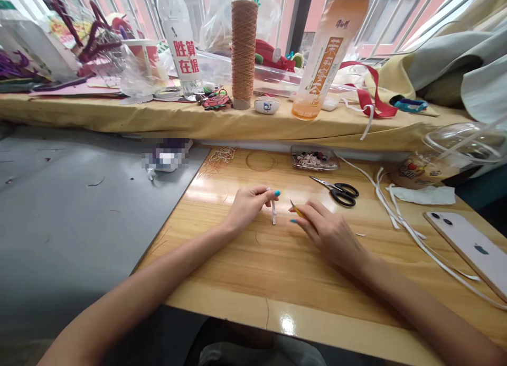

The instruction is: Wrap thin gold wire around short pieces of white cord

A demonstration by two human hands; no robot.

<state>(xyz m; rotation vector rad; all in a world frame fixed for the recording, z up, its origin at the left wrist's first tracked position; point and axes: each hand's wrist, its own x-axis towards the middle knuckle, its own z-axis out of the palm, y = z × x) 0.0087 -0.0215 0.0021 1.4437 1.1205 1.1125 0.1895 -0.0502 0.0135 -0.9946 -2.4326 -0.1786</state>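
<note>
The left hand (pixel 249 203) is pinching a short white strip (pixel 273 212) upright on the counter (pixel 237 271); the right hand (pixel 325 230) is gripping a small yellow tool (pixel 296 209) beside it, about to work the strip.

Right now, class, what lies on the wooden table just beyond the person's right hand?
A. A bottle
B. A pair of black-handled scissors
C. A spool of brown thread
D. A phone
B: the black-handled scissors lie flat on the wooden table, just past the right hand.
</note>
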